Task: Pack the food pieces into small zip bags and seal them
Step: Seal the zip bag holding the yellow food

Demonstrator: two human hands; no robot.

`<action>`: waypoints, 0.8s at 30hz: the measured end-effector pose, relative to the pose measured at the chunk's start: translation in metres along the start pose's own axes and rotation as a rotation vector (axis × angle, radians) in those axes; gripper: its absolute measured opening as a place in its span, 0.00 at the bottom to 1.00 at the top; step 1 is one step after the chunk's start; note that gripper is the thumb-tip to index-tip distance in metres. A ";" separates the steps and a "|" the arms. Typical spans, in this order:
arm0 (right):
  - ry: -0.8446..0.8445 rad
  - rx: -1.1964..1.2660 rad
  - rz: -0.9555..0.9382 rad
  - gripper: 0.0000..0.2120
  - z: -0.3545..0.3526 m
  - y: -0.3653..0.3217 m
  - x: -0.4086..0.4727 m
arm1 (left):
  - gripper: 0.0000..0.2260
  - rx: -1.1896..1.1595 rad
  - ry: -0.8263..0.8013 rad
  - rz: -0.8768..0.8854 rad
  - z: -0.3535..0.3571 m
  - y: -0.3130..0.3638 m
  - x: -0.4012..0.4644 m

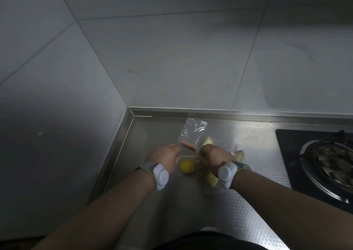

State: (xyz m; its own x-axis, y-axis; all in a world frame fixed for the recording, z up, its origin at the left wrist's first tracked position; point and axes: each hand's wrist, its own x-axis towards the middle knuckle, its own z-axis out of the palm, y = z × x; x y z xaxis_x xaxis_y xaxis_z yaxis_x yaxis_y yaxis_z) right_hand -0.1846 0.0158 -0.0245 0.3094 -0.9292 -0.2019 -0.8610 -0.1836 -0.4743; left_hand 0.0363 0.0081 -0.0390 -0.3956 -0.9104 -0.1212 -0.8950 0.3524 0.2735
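A small clear zip bag (188, 161) lies on the steel counter (145, 135) with a round yellow food piece (187, 166) inside it. My left hand (165, 157) pinches the left end of the bag's zip strip. My right hand (212, 157) pinches the right end. Behind them lies another clear zip bag (193, 132) with a pink sausage piece (188, 145) at its lower end. Pale yellow food pieces show behind my right hand (209, 140), under my right wrist (212, 178) and to its right (240, 154).
A black gas hob (286, 150) with a steel burner ring and dark pan support (328, 161) fills the right side. Grey tiled walls rise behind and to the left, meeting in a corner. The counter has a raised steel rim (229, 112).
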 end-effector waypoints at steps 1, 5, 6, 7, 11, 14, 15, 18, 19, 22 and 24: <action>0.001 0.004 0.003 0.11 0.000 0.000 0.000 | 0.11 -0.015 0.016 0.006 0.001 0.006 0.001; 0.012 0.035 0.015 0.10 0.001 -0.002 0.001 | 0.15 -0.189 0.007 -0.004 0.006 0.024 0.005; 0.019 0.036 0.013 0.09 0.002 -0.001 0.001 | 0.13 -0.202 -0.002 -0.012 0.008 0.026 0.006; 0.026 0.041 0.013 0.09 0.003 0.000 0.002 | 0.10 -0.200 -0.014 -0.028 0.009 0.026 0.007; 0.037 0.086 0.020 0.10 0.004 0.000 0.003 | 0.07 -0.212 -0.036 -0.067 0.009 0.025 0.008; 0.041 0.115 -0.003 0.08 0.004 -0.003 0.007 | 0.06 -0.285 -0.061 -0.134 0.007 0.022 0.010; 0.050 0.117 -0.013 0.07 0.004 -0.005 0.009 | 0.05 -0.313 -0.070 -0.166 0.006 0.019 0.010; 0.094 0.120 -0.053 0.07 0.004 -0.010 0.015 | 0.03 -0.356 -0.067 -0.228 0.004 0.004 0.011; 0.113 0.117 -0.056 0.08 0.002 -0.012 0.015 | 0.06 -0.337 -0.072 -0.232 0.002 0.000 0.012; 0.149 0.118 -0.056 0.11 -0.002 -0.021 0.023 | 0.09 -0.294 -0.087 -0.243 -0.004 -0.021 0.019; 0.135 0.126 -0.045 0.12 -0.005 -0.028 0.029 | 0.09 -0.258 -0.116 -0.276 -0.011 -0.036 0.027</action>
State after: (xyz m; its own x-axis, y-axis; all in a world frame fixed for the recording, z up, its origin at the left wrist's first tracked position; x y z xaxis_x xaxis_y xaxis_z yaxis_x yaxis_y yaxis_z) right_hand -0.1533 -0.0071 -0.0124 0.2821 -0.9572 -0.0653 -0.7875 -0.1922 -0.5855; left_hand 0.0600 -0.0314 -0.0413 -0.1810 -0.9275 -0.3270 -0.8956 0.0180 0.4444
